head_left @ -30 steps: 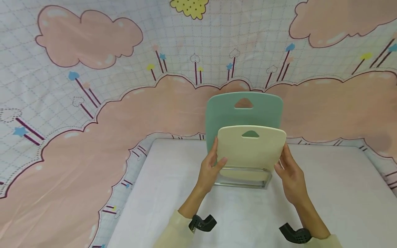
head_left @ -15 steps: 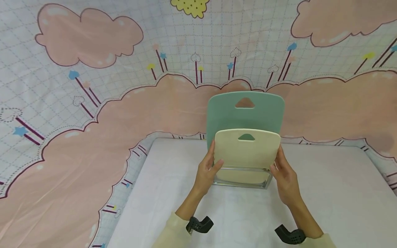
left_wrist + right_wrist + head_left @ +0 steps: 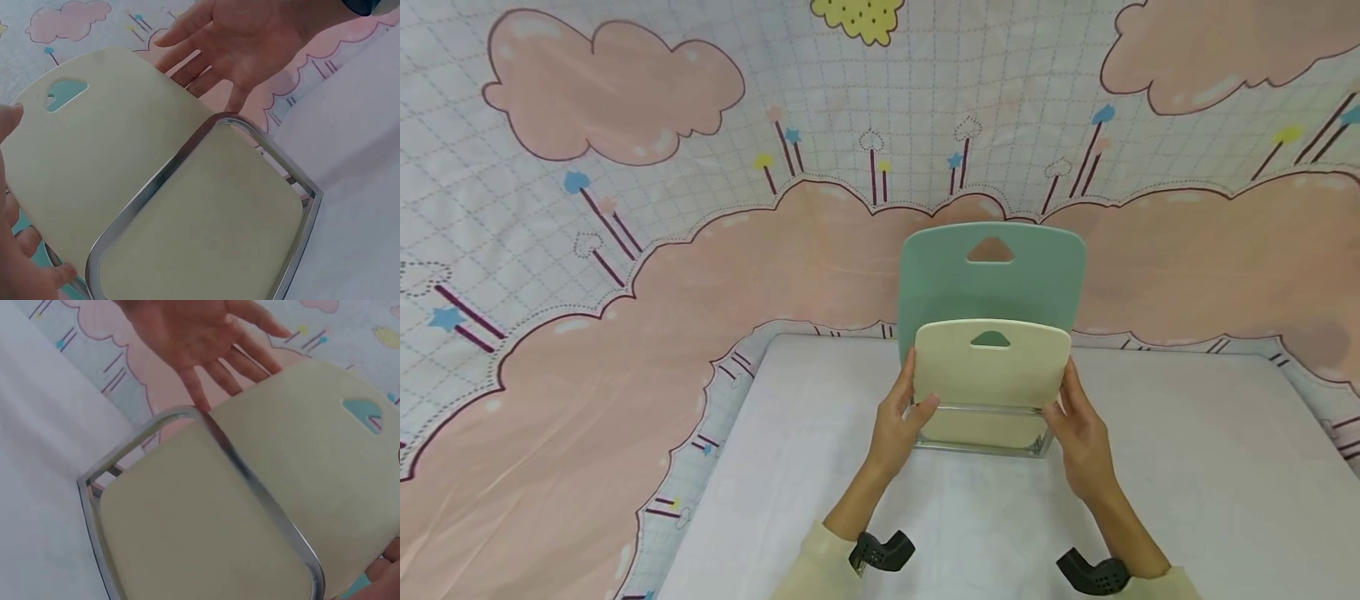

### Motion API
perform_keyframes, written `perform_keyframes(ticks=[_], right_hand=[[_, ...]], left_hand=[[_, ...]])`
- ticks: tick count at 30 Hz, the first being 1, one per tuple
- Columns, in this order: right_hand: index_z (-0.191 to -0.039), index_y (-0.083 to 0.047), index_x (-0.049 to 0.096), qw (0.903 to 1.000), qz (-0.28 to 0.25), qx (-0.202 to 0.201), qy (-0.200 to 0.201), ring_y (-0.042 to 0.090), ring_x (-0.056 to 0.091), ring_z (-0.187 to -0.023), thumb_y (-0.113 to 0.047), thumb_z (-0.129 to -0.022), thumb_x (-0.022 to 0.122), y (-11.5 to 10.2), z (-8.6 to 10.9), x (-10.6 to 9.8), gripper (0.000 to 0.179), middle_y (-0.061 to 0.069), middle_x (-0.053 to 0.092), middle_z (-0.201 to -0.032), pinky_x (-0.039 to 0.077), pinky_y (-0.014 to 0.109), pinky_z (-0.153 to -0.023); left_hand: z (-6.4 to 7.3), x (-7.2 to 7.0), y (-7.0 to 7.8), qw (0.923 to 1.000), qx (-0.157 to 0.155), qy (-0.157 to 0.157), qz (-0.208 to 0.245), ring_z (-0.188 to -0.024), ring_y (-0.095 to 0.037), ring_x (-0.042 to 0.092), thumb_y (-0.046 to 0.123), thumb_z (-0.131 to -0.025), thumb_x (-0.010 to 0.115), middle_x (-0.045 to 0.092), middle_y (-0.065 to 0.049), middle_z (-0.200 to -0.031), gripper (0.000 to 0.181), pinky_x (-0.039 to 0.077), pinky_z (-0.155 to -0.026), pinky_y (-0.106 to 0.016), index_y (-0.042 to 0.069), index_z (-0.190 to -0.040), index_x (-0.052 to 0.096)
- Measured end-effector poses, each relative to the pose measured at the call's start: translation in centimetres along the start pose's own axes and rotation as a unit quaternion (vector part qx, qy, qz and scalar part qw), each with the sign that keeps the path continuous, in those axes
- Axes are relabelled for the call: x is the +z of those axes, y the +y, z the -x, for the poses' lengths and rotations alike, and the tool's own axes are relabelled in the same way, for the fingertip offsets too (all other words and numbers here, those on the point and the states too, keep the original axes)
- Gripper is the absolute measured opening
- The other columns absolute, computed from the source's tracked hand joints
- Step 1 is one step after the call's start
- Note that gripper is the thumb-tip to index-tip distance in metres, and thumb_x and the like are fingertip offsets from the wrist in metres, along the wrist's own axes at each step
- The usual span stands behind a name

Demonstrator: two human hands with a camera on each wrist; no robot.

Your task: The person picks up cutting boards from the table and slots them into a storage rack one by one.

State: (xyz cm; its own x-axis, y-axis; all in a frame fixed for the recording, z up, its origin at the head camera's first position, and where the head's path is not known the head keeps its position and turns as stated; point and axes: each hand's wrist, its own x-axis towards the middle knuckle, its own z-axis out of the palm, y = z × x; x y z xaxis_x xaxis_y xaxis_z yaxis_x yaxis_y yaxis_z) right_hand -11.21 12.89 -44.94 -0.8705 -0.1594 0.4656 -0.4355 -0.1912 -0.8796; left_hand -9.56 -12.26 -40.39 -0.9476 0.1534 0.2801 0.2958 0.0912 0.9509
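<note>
A cream cutting board [image 3: 988, 371] stands upright behind the front rail of a metal rack [image 3: 977, 450]. My left hand [image 3: 895, 429] rests along the board's left edge, its thumb by the front rail. At the right edge my right hand [image 3: 1082, 446] touches the board with straight fingers. Both wrist views show extended fingertips along the board's side edges, with the rail [image 3: 150, 184] crossing its face. Behind it a larger green cutting board [image 3: 988, 283] stands upright, its lower part hidden.
The rack stands on a white table [image 3: 805, 400] near its back edge. A patterned cloth [image 3: 700, 250] with pink clouds hangs behind and around the table. Each wrist carries a black camera band [image 3: 883, 552].
The cream board has moved left and down behind the rack's front rail. My right hand has moved left with it; my left hand has shifted slightly. The green board stays in place.
</note>
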Motion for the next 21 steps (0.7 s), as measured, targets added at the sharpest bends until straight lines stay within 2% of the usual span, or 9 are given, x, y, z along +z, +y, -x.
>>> perform_keyframes(ticks=[4,7,11,14,21], right_hand=[[-0.155,-0.017,0.012,0.9977,0.066,0.015,0.008,0.022,0.004,-0.145,0.006,-0.098,0.044,0.2,-0.1,0.1,0.07,0.002,0.007,-0.16,0.027,0.021,-0.106],[-0.155,-0.023,0.01,0.9907,0.133,0.027,0.01,0.023,0.01,-0.145,0.003,-0.098,0.046,0.3,-0.4,-0.1,0.071,-0.001,0.01,-0.16,0.03,0.02,-0.103],[-0.154,-0.027,0.01,0.9773,0.207,0.043,0.007,0.029,0.02,-0.142,-0.001,-0.097,0.051,0.5,-1.1,-0.5,0.075,0.004,0.017,-0.158,0.032,0.041,-0.107],[-0.155,-0.025,0.01,0.9694,0.24,0.053,0.004,0.035,0.025,-0.139,0.0,-0.096,0.055,0.7,-1.4,-0.7,0.078,0.01,0.022,-0.155,0.03,0.059,-0.102],[-0.155,-0.016,0.011,0.9638,0.259,0.064,-0.009,0.04,0.029,-0.136,-0.005,-0.096,0.057,0.4,-2.0,-0.8,0.075,0.018,0.025,-0.153,0.031,0.061,-0.101]], left_hand=[[-0.1,-0.2,0.2,0.9996,0.01,-0.003,-0.028,-0.141,-0.026,0.018,0.01,-0.096,0.054,0.011,-0.012,-0.157,0.072,0.019,-0.113,-0.045,0.003,-0.152,0.01],[-0.5,-0.4,0.4,0.9989,0.018,-0.006,-0.043,-0.142,-0.028,0.018,0.008,-0.096,0.053,0.012,-0.016,-0.156,0.07,0.021,-0.112,-0.047,-0.002,-0.151,0.011],[-1.1,-0.9,0.7,0.9986,0.012,-0.008,-0.051,-0.143,-0.027,0.016,0.01,-0.097,0.052,0.014,-0.016,-0.156,0.067,0.024,-0.11,-0.051,-0.002,-0.151,0.013],[-1.3,-1.1,0.6,0.9988,0.01,-0.003,-0.049,-0.142,-0.029,0.019,0.011,-0.097,0.051,0.017,-0.015,-0.156,0.065,0.027,-0.108,-0.054,-0.001,-0.151,0.016],[-1.8,-1.3,0.2,0.9989,0.004,0.012,-0.045,-0.135,-0.032,0.031,0.012,-0.097,0.052,0.023,-0.012,-0.155,0.064,0.031,-0.106,-0.052,0.002,-0.151,0.02]])
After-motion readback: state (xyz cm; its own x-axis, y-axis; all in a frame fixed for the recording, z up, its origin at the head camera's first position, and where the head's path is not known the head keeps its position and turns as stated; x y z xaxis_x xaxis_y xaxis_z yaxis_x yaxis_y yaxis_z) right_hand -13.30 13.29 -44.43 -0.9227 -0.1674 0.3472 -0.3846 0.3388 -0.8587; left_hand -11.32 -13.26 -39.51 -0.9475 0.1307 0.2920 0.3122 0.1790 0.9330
